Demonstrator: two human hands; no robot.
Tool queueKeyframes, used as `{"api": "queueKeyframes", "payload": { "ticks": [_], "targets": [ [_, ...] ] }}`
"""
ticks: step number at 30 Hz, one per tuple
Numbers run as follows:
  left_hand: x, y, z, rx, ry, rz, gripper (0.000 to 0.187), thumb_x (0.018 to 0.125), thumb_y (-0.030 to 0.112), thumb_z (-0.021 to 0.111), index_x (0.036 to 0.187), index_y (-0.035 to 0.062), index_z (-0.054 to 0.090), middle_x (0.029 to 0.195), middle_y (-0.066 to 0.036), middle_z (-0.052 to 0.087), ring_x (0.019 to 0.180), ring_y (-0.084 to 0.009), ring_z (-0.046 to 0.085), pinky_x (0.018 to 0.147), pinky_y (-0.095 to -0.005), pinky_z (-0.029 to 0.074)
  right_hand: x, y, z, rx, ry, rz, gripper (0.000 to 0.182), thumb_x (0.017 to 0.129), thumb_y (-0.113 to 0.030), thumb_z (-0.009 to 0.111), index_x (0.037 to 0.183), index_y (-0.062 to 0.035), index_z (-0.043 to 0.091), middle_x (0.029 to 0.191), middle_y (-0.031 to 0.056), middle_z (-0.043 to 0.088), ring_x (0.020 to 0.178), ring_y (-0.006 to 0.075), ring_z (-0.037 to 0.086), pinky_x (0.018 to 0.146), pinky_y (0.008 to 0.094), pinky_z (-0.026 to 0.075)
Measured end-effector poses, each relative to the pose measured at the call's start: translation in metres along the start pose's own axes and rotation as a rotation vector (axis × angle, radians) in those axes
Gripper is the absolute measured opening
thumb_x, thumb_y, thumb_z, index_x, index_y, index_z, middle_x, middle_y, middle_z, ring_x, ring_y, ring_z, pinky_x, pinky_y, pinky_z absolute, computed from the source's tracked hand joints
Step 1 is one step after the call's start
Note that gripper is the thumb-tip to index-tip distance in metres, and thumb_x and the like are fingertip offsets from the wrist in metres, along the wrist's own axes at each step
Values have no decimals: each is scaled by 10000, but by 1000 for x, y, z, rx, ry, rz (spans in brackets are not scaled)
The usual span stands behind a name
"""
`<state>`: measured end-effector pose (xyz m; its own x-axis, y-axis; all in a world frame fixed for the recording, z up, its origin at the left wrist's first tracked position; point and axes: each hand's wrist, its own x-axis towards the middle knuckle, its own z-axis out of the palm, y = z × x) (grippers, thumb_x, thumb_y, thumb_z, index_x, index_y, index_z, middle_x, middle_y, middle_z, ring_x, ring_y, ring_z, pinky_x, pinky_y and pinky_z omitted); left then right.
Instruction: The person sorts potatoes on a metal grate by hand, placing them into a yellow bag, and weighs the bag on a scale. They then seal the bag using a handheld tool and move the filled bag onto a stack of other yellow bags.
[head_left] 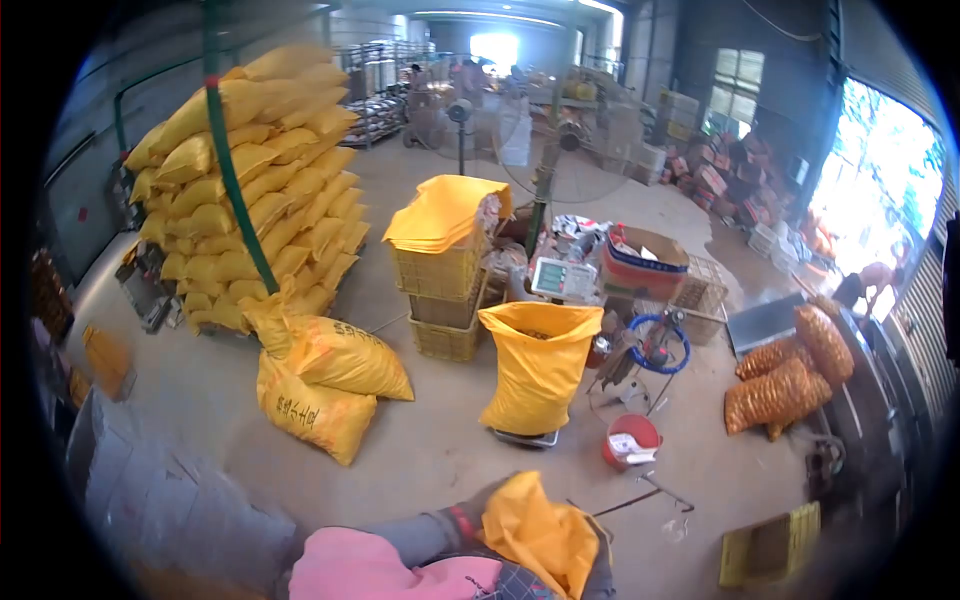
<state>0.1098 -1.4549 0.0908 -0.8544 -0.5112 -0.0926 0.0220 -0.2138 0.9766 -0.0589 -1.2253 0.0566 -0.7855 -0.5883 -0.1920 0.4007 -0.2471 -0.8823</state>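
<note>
A crumpled yellow sack (535,535) sits bunched at the bottom edge of the view, close against my body, its mouth folded upward. My left hand (470,520), in a dark grey glove with a red cuff, is clenched on the sack's left side. My right hand (598,560), also gloved, grips the sack's right edge, though only a sliver of that hand shows. A pink sleeve (370,570) covers my forearm just below.

On the concrete floor ahead, an open, filled yellow bag (537,365) stands upright on a platform scale (525,437), with the scale's display (565,278) behind it. A red bucket (630,440) sits just to the right of the scale. Two filled sacks (325,385) lie on the floor to the left, in front of a tall stack of yellow sacks (255,190). Stacked yellow crates (445,290) stand behind the bag, empty sacks draped on top. Orange mesh bags (790,375) lie at right.
</note>
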Motion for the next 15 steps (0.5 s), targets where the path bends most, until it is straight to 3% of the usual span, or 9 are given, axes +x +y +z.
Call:
{"api": "queueKeyframes", "payload": {
  "ticks": [3, 5, 7, 8, 9, 10, 12, 13, 15],
  "targets": [
    [30, -15, -12, 142, 135, 265, 481, 993, 366, 500, 1343, 36, 496, 1296, -124, 592, 1227, -289, 538, 1086, -413, 388, 5, -10, -56, -247, 42, -52, 296, 929, -199, 599, 1181, -47, 625, 1106, 114, 686, 1000, 237, 666, 860, 365, 548],
    [56, 42, -82, -1141, -31, -161, 433, 983, 323, 514, 1309, 38, 530, 1295, -137, 592, 1219, -308, 543, 1081, -439, 395, -6, -14, -128, -782, -61, -150, 297, 916, -173, 622, 1183, -43, 626, 1098, 114, 691, 987, 231, 674, 840, 349, 559],
    [61, 13, -90, -1111, 176, -187, 370, 968, 318, 536, 1216, 51, 603, 1244, -129, 619, 1166, -304, 570, 1061, -464, 416, -24, 15, -171, -1529, -130, -556, 313, 880, -188, 670, 1170, -74, 645, 1120, 123, 689, 1028, 255, 669, 866, 368, 547],
    [57, 16, -86, -1023, 66, -153, 331, 969, 313, 539, 1195, 83, 614, 1204, -101, 640, 1150, -274, 580, 1049, -423, 431, -32, 27, -188, -1221, -138, -315, 313, 864, -194, 678, 1159, -92, 659, 1131, 131, 683, 1048, 300, 656, 883, 393, 536],
    [56, -24, -90, -489, 100, -47, 288, 972, 316, 538, 1168, 119, 613, 1162, -71, 658, 1108, -229, 603, 1016, -367, 457, -41, 12, -175, -1174, -11, -116, 357, 831, -213, 701, 1165, -94, 662, 1118, 123, 693, 1009, 252, 670, 876, 375, 529],
    [52, -33, -81, -323, 65, -130, 270, 975, 327, 533, 1160, 141, 600, 1139, -50, 664, 1066, -207, 620, 984, -325, 475, -38, -7, -162, -1207, 44, 70, 328, 870, -251, 673, 1140, -64, 671, 1038, 104, 708, 930, 224, 673, 794, 355, 534],
    [46, -37, -69, -478, -35, -354, 361, 964, 356, 540, 1183, 72, 583, 1181, -107, 646, 1122, -263, 601, 1016, -405, 462, -21, -29, -138, -581, 632, 276, 301, 943, -244, 605, 1143, -27, 664, 947, 20, 675, 823, 113, 619, 694, 269, 508],
    [50, -14, -55, -1099, -131, -536, 460, 960, 409, 515, 1235, 43, 564, 1261, -150, 604, 1179, -303, 568, 1054, -469, 428, -12, -37, -130, -658, 720, 15, 314, 930, -222, 631, 1170, -22, 653, 1022, 54, 683, 908, 127, 630, 767, 252, 503],
    [52, -32, -62, -950, -135, -593, 523, 961, 448, 486, 1285, 42, 544, 1321, -161, 567, 1205, -326, 549, 1079, -495, 399, -4, -95, -49, -964, 564, -323, 393, 837, -160, 717, 1198, -24, 641, 1178, 127, 660, 1127, 243, 601, 998, 363, 444]
  ]
}}
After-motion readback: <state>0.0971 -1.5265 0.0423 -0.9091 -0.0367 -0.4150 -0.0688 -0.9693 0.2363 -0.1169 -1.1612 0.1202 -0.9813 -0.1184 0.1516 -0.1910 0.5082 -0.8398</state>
